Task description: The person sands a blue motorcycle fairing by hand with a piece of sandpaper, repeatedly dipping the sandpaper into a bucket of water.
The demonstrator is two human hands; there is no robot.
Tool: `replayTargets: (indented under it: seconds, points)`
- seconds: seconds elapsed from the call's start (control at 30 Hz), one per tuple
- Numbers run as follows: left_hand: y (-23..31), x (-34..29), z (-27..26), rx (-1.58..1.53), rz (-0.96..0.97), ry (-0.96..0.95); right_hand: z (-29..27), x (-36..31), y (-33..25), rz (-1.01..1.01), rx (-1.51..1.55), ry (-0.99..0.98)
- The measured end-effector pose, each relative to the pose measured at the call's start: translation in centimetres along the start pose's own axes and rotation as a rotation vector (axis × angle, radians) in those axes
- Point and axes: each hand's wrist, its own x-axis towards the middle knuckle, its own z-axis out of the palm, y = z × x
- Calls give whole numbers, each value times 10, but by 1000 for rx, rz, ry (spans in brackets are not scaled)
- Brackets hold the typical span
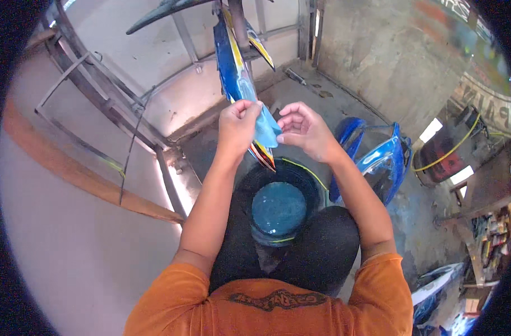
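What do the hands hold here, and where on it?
Left hand grips a light blue sheet at its upper edge, against the hanging blue-and-yellow panel. Right hand touches the sheet's right edge.
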Motion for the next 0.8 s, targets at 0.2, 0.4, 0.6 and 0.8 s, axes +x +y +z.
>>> replayTargets:
  seconds: [0.2, 0.4, 0.6, 0.8]
  points:
    - [-45, 1, -3, -123, -73, 9, -4, 7, 19, 71, -87, 34]
    - [-88, 10, -25, -55, -46, -59, -2, 19, 32, 236, -191, 299]
    - [-105, 9, -24, -247, -229, -66, 5, 19, 47, 278, 46, 363]
    - [-114, 10, -16, -259, -252, 39, 1, 20, 51, 361, 172, 301]
